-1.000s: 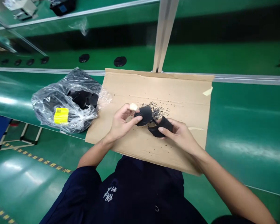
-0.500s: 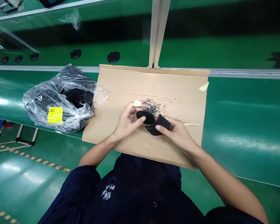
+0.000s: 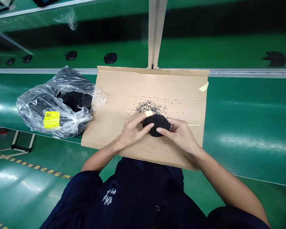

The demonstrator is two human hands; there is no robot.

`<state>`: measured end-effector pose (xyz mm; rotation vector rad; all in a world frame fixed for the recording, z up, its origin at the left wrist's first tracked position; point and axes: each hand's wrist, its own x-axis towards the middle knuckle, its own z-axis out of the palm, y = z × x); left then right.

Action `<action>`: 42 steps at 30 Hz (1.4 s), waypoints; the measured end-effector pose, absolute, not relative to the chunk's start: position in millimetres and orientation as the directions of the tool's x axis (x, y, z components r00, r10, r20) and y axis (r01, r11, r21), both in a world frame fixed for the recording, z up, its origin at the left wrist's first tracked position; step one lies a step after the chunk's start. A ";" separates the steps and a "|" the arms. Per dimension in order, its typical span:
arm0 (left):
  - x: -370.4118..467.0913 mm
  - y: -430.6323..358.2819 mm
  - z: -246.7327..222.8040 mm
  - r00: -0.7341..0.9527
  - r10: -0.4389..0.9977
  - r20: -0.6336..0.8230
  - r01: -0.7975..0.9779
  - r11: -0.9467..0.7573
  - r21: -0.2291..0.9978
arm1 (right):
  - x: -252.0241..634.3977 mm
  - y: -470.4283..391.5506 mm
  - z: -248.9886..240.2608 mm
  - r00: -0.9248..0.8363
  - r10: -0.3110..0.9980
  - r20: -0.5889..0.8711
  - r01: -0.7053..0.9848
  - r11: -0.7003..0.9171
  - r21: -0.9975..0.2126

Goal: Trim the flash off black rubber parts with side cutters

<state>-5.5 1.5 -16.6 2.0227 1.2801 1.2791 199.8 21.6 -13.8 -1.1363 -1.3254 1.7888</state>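
My left hand (image 3: 133, 129), with a pale yellow wrap on one finger, pinches a thin black disc (image 3: 150, 121) between thumb and fingers. From the other side, my right hand (image 3: 182, 134) grips a black curved piece (image 3: 164, 124) at its edge. The two black parts overlap and look like one rounded shape; where one ends and the other begins is hard to make out. Both hands are closed just above a cardboard sheet (image 3: 119, 86). Many tiny black bits (image 3: 146, 106) lie scattered on the cardboard behind my hands.
A clear plastic bag (image 3: 38, 101) of black parts with a yellow label stands on the left, overlapping the cardboard. Several black pieces (image 3: 110, 58) lie beyond the metal rail (image 3: 248, 73). A pale strip (image 3: 194, 125) lies right of my hand. A metal post (image 3: 156, 35) rises behind.
The disc and the curved piece, partly apart before, are now brought together and overlap. My left hand has moved slightly right. The whole view has shifted a little.
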 end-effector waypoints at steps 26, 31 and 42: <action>3.4 -0.1 -10.5 0.185 0.787 0.589 0.237 -0.617 0.750 | 209.4 2.1 -18.7 -0.319 0.926 0.202 0.202 0.275 -0.940; 2.6 -3.1 -3.3 0.266 0.771 0.579 0.213 -0.633 0.744 | 216.0 -0.8 -27.8 -0.370 0.890 0.267 0.283 0.382 -0.880; 12.1 -6.7 -8.2 0.197 0.723 0.662 0.201 -0.691 0.694 | 212.8 -6.2 -28.9 -0.322 0.917 0.234 0.237 0.318 -0.918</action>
